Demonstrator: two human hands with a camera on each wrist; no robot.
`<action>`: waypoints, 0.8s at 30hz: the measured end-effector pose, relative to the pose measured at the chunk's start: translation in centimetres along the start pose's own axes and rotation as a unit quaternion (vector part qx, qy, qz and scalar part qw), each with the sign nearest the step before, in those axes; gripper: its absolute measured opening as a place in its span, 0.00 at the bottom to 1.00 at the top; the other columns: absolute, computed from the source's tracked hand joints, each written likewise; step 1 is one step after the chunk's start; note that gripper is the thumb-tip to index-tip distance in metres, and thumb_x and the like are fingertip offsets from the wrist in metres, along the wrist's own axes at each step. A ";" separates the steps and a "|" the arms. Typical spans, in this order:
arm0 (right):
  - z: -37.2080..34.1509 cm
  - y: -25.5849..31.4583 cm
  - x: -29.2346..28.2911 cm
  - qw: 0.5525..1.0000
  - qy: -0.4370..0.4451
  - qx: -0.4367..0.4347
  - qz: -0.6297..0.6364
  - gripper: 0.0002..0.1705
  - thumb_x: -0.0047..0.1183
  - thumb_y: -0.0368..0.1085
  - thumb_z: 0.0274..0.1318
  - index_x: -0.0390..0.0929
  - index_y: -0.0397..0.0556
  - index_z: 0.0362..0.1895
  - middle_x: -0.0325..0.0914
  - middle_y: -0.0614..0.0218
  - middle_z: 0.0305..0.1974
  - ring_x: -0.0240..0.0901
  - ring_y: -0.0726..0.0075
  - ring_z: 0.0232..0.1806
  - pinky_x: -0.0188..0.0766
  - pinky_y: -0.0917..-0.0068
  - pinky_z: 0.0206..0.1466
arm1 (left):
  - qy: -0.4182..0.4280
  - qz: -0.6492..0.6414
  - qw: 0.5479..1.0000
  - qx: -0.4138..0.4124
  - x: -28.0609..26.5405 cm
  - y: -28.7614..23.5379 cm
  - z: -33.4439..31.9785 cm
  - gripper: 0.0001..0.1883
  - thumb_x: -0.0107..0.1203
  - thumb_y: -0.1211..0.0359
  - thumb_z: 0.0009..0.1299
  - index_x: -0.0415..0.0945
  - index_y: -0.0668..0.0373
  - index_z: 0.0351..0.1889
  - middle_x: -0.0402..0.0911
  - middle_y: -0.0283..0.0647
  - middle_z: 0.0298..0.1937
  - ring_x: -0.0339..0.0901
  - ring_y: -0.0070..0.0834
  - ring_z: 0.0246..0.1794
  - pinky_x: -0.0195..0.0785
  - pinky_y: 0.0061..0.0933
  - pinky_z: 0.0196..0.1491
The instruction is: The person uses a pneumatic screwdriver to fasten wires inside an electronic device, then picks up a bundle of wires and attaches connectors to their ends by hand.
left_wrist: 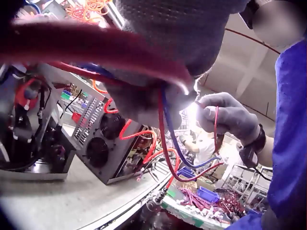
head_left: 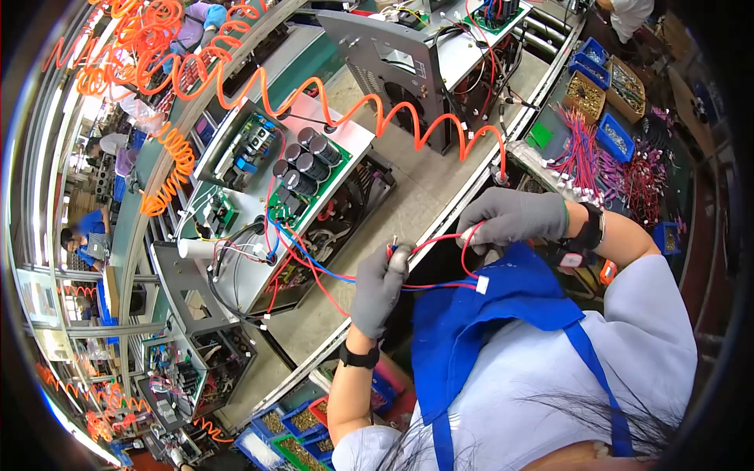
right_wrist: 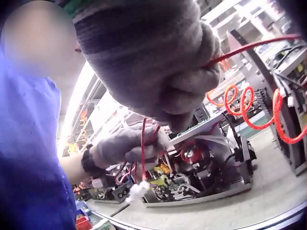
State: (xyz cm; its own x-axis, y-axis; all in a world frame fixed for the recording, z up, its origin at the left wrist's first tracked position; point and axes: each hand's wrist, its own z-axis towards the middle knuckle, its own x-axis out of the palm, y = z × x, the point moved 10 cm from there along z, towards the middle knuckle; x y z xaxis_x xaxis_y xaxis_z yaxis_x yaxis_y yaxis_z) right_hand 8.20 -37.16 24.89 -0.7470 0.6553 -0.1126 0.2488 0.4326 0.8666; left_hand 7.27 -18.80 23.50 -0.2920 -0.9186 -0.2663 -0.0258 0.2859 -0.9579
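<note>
My gloved left hand (head_left: 377, 294) pinches a bundle of red and blue wires (head_left: 338, 277) near its fingertips. Opposite it, my gloved right hand (head_left: 514, 216) holds a red wire (head_left: 440, 239) that runs between the two hands and loops down. Below the right hand a white plug connector (head_left: 482, 285) hangs at the wires' end, over the blue apron; the right wrist view shows this white connector (right_wrist: 138, 190) blurred. On the other side of the left hand, the wires lead to an open machine chassis (head_left: 357, 153) with a green circuit board (head_left: 334, 174) and black capacitors (head_left: 298, 183).
An orange coiled air hose (head_left: 393, 118) stretches across above the bench to its front edge. Behind it stands a grey vented panel (head_left: 393, 71). Red and purple wire bundles (head_left: 581, 153) and blue parts bins (head_left: 615, 137) lie at right. More bins (head_left: 302, 418) sit at lower left.
</note>
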 end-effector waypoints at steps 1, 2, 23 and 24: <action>0.5 -0.3 0.1 0.999 -0.008 -0.038 0.019 0.10 0.56 0.42 0.55 0.84 0.52 0.37 0.79 0.59 0.24 0.77 0.63 0.26 0.70 0.66 0.28 | 0.004 0.002 1.000 0.004 0.0 -0.1 -0.3 0.17 0.49 0.60 0.77 0.78 0.66 0.42 0.71 0.30 0.22 0.66 0.16 0.23 0.59 0.23 0.28; 0.6 0.6 -0.2 0.993 -0.042 -0.092 -0.066 0.10 0.57 0.42 0.55 0.84 0.53 0.37 0.78 0.59 0.24 0.77 0.62 0.25 0.70 0.67 0.28 | 0.007 0.003 1.000 0.007 -0.1 -0.3 -0.5 0.18 0.49 0.59 0.77 0.77 0.67 0.42 0.72 0.30 0.23 0.66 0.15 0.24 0.59 0.21 0.28; -1.5 9.7 8.5 0.724 -0.123 -0.448 -0.510 0.09 0.53 0.38 0.53 0.76 0.51 0.38 0.73 0.63 0.33 0.76 0.56 0.35 0.74 0.61 0.33 | 0.040 -0.117 0.992 -0.019 0.0 -1.5 1.4 0.19 0.45 0.54 0.79 0.73 0.61 0.37 0.76 0.35 0.29 0.74 0.23 0.23 0.70 0.26 0.29; -1.2 9.8 8.8 0.707 -0.147 -0.443 -0.532 0.08 0.53 0.38 0.52 0.75 0.51 0.36 0.74 0.63 0.33 0.76 0.55 0.34 0.73 0.61 0.33 | 0.035 -0.062 0.997 0.041 -0.1 -2.2 1.6 0.18 0.44 0.56 0.80 0.72 0.61 0.35 0.76 0.36 0.28 0.74 0.24 0.22 0.70 0.26 0.28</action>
State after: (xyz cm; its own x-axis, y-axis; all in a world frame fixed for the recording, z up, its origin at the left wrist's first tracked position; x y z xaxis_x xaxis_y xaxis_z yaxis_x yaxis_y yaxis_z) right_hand 3.36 -27.91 32.94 -0.0286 0.4081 -0.9125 -0.9375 0.3058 0.1661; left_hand 8.91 -19.79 25.50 -0.3568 -0.9236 -0.1400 0.0114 0.1456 -0.9893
